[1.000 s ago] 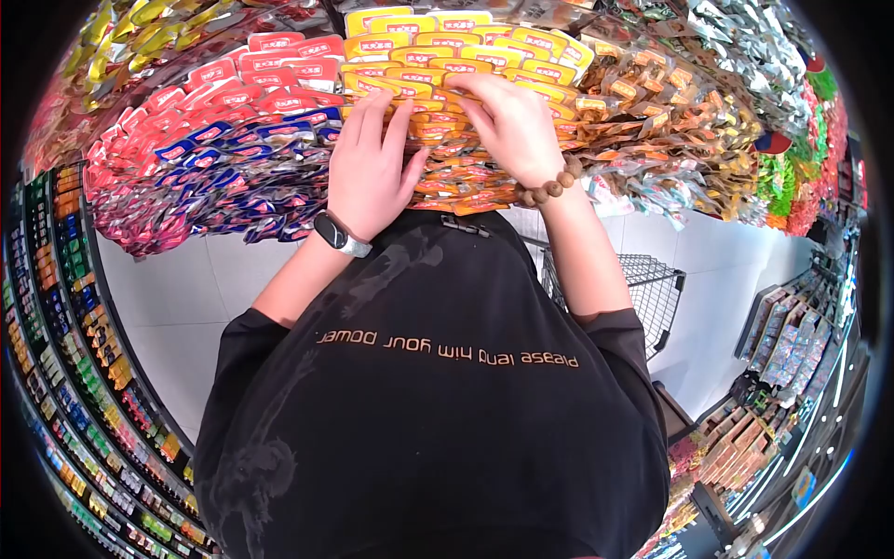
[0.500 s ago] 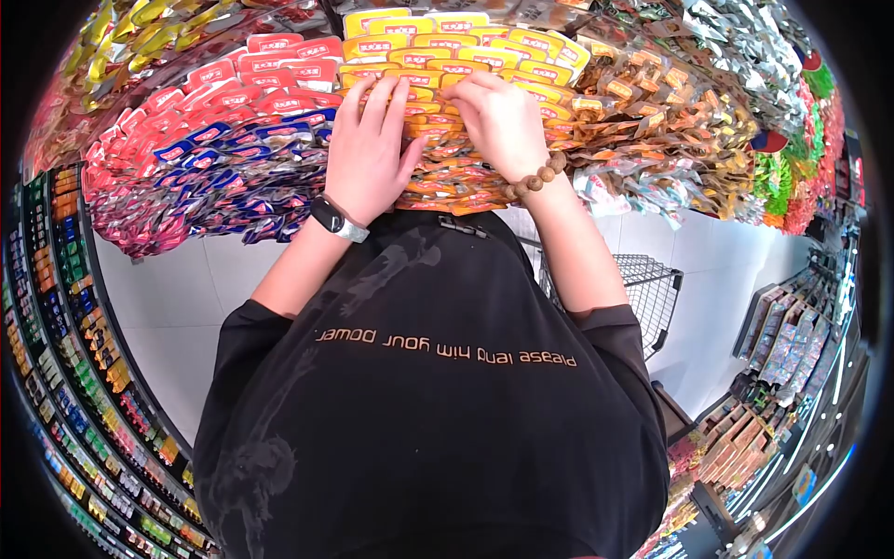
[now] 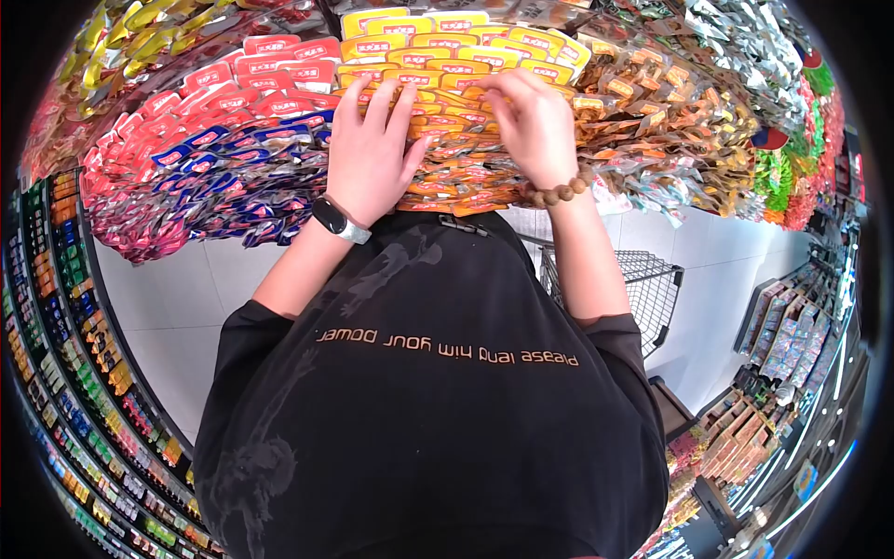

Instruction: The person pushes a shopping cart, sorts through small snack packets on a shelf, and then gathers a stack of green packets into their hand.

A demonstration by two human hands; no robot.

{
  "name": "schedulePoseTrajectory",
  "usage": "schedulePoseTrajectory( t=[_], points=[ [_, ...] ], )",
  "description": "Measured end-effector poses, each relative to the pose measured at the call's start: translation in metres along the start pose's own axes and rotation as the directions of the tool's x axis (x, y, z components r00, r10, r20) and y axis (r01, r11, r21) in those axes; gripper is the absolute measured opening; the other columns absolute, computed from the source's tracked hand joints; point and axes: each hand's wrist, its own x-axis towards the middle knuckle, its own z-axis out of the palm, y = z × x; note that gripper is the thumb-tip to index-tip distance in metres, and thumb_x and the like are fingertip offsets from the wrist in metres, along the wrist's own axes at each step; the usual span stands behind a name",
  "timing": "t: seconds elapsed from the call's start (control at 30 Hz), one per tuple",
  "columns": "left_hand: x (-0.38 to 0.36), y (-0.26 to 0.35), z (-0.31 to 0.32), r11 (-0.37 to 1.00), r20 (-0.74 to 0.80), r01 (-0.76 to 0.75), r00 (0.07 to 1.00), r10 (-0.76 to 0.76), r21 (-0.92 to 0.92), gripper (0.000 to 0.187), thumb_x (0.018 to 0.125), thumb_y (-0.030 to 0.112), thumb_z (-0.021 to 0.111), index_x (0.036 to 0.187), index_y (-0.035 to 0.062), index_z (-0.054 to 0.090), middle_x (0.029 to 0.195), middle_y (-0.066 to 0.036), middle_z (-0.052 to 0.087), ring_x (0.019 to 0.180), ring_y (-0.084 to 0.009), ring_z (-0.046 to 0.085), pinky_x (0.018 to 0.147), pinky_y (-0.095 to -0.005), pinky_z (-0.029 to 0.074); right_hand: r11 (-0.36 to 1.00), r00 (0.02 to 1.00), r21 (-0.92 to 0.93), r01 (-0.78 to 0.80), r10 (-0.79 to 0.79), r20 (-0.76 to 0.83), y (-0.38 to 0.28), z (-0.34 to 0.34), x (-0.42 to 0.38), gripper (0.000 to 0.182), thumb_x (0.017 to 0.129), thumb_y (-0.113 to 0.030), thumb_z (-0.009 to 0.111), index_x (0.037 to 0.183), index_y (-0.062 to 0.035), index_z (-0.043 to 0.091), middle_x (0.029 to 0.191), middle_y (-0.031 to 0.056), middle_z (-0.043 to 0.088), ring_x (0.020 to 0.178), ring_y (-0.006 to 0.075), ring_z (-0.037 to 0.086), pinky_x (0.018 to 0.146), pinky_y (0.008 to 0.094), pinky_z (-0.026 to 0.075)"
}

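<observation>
Rows of yellow-topped packets (image 3: pixel 456 53) stand upright in front of me, with orange lower parts. My left hand (image 3: pixel 371 149) lies on the left side of these rows, fingers spread and pointing away from me, with nothing visibly gripped. A dark watch is on that wrist. Over the right part of the yellow rows is my right hand (image 3: pixel 535 126), its fingers bent and its thumb near the index finger; whether it pinches a packet edge I cannot make out. A brown bead bracelet circles that wrist.
Red packets (image 3: pixel 270 79) and blue packets (image 3: pixel 233 149) fill the left of the display, brown packets (image 3: pixel 652 102) the right. A wire shopping cart (image 3: pixel 652 289) stands behind my right arm. Stocked shelves (image 3: pixel 84 345) curve along the left, over a pale floor (image 3: pixel 168 289).
My right hand has moved to the right across the yellow packets. My left hand has stayed almost where it was.
</observation>
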Motion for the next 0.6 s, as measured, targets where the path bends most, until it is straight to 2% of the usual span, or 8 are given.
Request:
schedulePoseTrajectory(
  t=[0.13,0.2,0.33,0.47,0.6],
  points=[
    [-0.001,0.006,0.000,0.997,-0.036,0.011,0.999,-0.014,-0.080,0.061,0.090,0.027,0.077,0.145,0.0091,0.057,0.148,-0.012,0.049,0.143,-0.0404,0.038,0.118,-0.0538,0.035,0.998,0.998,-0.005,-0.069,0.069,-0.013,0.017,-0.020,-0.004,0.010,0.091,-0.009,0.072,0.101,-0.0102,0.075,0.093,0.0089,0.072,0.086,0.0333,0.071,0.073,0.0428,0.056],
    [-0.001,0.009,0.001,0.994,-0.047,-0.006,0.999,0.001,-0.105,0.061,0.090,0.028,0.077,0.145,0.0094,0.057,0.149,-0.012,0.048,0.144,-0.0404,0.036,0.120,-0.0557,0.031,0.998,0.999,-0.040,-0.049,0.049,-0.006,0.030,-0.026,-0.009,0.009,0.091,-0.009,0.072,0.100,-0.0096,0.075,0.093,0.0089,0.072,0.086,0.0332,0.071,0.073,0.0426,0.056],
    [0.000,0.014,0.005,0.992,0.026,-0.095,0.995,0.098,-0.088,0.059,0.092,0.031,0.076,0.145,0.0116,0.058,0.152,-0.010,0.048,0.145,-0.0368,0.037,0.123,-0.0604,0.022,0.995,0.998,-0.098,-0.024,0.029,0.048,0.040,-0.037,-0.014,0.009,0.092,-0.009,0.071,0.099,-0.0093,0.076,0.094,0.0083,0.073,0.087,0.0327,0.072,0.074,0.0422,0.057],
    [0.002,0.013,0.017,0.982,0.042,-0.160,0.985,0.165,-0.105,0.056,0.095,0.033,0.072,0.145,0.0129,0.058,0.153,-0.008,0.050,0.145,-0.0335,0.039,0.124,-0.0613,0.021,0.991,0.996,-0.130,0.019,-0.008,0.084,0.042,-0.037,-0.017,0.011,0.092,-0.008,0.073,0.102,-0.0066,0.077,0.093,0.0098,0.073,0.081,0.0318,0.071,0.072,0.0385,0.056],
    [0.003,0.012,0.018,0.978,0.014,-0.187,0.982,0.189,-0.088,0.053,0.096,0.037,0.070,0.141,0.0114,0.062,0.146,-0.009,0.054,0.142,-0.0328,0.042,0.124,-0.0643,0.019,0.992,0.998,-0.123,0.030,-0.023,0.053,0.041,-0.032,-0.022,0.011,0.091,-0.007,0.072,0.101,-0.0078,0.078,0.094,0.0084,0.073,0.086,0.0317,0.072,0.074,0.0399,0.057]
  ],
)
